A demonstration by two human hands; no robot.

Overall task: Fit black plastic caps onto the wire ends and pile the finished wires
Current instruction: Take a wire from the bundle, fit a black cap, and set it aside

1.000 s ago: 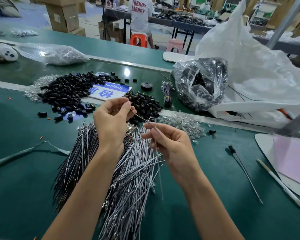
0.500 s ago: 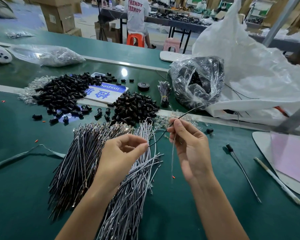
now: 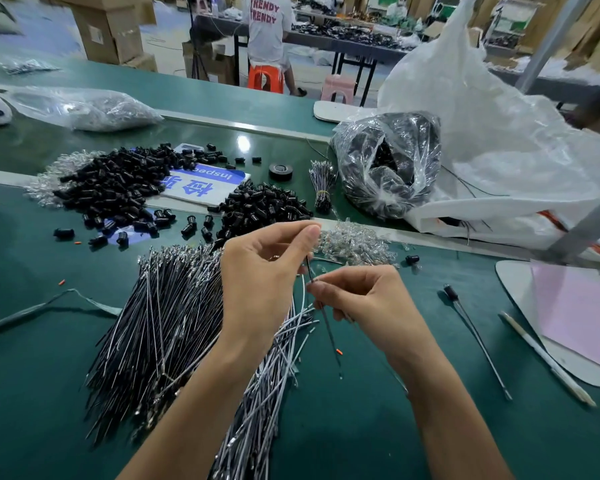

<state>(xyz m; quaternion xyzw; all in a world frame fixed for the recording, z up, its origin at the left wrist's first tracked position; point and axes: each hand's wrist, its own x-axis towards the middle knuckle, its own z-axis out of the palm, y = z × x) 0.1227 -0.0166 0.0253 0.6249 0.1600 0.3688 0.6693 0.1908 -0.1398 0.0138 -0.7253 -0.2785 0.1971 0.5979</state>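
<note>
- Both hands meet on one thin dark wire (image 3: 328, 327): your left hand (image 3: 264, 275) pinches its upper end, and your right hand (image 3: 371, 299) pinches it just below.
- Its long axis stands near upright, with the tail hanging toward you.
- The heap of small black plastic caps (image 3: 260, 206) lies just beyond your left hand, the nearer one.

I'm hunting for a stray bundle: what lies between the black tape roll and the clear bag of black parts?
In the head view, a small banded bundle of thin wires lies between the tape roll and the clear bag.
</note>
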